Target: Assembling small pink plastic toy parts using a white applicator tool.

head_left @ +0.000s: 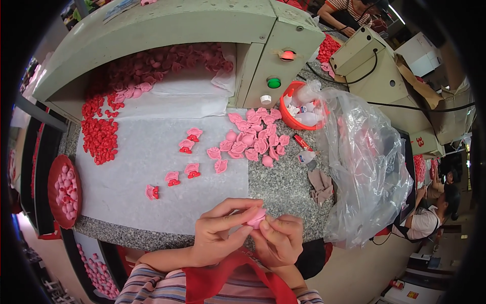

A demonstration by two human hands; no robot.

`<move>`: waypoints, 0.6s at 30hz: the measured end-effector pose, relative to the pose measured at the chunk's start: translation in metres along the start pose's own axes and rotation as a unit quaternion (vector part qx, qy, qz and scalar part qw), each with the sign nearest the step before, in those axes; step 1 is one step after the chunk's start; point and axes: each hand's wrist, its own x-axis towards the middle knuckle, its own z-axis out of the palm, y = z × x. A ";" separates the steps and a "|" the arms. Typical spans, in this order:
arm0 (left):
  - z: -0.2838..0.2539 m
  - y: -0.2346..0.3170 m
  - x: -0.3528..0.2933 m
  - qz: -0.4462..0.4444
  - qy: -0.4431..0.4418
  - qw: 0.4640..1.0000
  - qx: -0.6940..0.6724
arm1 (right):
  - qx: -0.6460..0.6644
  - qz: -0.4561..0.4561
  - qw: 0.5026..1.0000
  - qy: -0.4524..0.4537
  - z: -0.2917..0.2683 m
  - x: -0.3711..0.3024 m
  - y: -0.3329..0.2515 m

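Note:
My left hand (223,230) and my right hand (279,238) meet near the table's front edge, both closed on one small pink moulded piece (257,219). Thumbs and fingertips pinch it from both sides and hide part of it. Beyond my hands lies a loose heap of pink frilled pieces (248,142). To the left, several pink pieces joined to small red parts, such as one pink-and-red piece (172,178), lie spaced out on white paper (121,202). Small red parts (99,142) are piled at the paper's far left.
A pale green machine (202,23) arches over more pink and red pieces. A red basket (77,215) of pink balls stands left. At right are an orange tub (288,120) with bottles, a brown cloth (320,187) and a clear plastic bag (364,187). Another person (425,221) sits far right.

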 end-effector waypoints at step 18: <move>-0.001 -0.007 -0.003 0.015 0.017 0.999 -0.046 | 0.008 -0.029 0.999 0.014 0.000 0.003 -0.004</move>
